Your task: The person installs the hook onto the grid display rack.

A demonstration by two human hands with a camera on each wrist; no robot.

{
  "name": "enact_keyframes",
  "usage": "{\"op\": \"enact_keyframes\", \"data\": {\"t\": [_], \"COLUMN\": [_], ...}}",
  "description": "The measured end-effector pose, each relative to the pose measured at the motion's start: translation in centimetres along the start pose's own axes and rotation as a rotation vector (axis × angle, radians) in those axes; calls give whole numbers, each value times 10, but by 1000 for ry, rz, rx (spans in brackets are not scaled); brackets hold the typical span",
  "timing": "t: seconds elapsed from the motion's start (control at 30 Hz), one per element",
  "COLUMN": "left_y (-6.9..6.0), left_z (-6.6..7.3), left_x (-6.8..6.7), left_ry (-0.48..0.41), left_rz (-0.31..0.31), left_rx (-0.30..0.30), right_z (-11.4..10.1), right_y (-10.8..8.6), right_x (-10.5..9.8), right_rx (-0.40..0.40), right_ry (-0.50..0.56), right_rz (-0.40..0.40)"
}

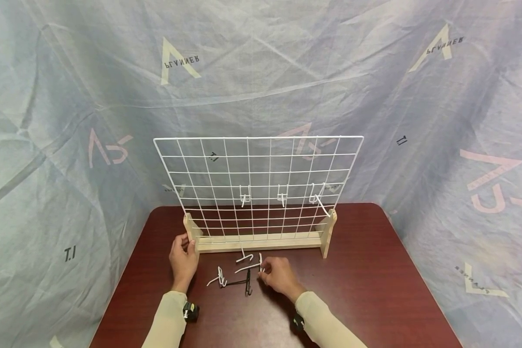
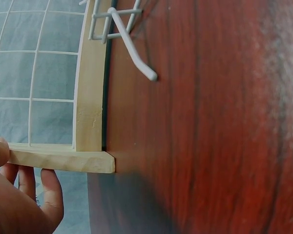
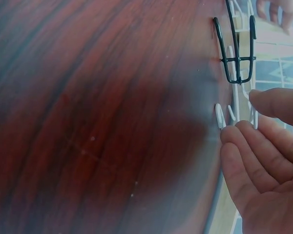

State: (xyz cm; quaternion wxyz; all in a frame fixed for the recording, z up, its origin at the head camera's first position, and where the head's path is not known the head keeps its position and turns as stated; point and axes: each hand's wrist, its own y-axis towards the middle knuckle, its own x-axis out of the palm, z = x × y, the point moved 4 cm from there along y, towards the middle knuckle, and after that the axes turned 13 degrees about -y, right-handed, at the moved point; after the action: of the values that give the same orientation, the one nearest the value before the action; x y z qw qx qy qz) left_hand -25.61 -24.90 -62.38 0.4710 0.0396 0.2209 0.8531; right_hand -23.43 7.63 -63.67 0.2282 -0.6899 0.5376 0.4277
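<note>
A white wire grid panel (image 1: 261, 164) stands upright in a pale wooden stand (image 1: 261, 244). My left hand (image 1: 184, 261) grips the stand's left end piece (image 2: 63, 161), thumb on one side and fingers on the other. Right of centre, my right hand (image 1: 282, 276) has thumb and fingertips around the bracket end of a white wire hook (image 1: 249, 267) low on the table; the fingers partly hide it. Beside it lie a black wire hook (image 1: 248, 282), a white hook (image 1: 220, 278) to the left and another white hook (image 1: 244, 256) near the stand.
On the grid hang three white hooks, at left (image 1: 245, 198), in the middle (image 1: 282, 197) and at right (image 1: 316, 198). A dark red wooden table (image 1: 365, 290) carries everything. Grey printed fabric (image 1: 261, 72) encloses the back and sides.
</note>
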Motion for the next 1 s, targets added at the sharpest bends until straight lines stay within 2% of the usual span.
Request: {"op": "enact_keyframes", "data": {"t": [0.73,1.0], "left_y": [1,1], "left_z": [1,0], "left_x": [1,1], "left_ry": [-4,2], "left_rz": [2,7], "left_rx": [19,3], "right_z": [16,26], "right_y": [-3,-3], "right_x": [-9,-12], "right_rx": [54,64], "right_ry": [-59,-78], "right_rz": [-11,5]}}
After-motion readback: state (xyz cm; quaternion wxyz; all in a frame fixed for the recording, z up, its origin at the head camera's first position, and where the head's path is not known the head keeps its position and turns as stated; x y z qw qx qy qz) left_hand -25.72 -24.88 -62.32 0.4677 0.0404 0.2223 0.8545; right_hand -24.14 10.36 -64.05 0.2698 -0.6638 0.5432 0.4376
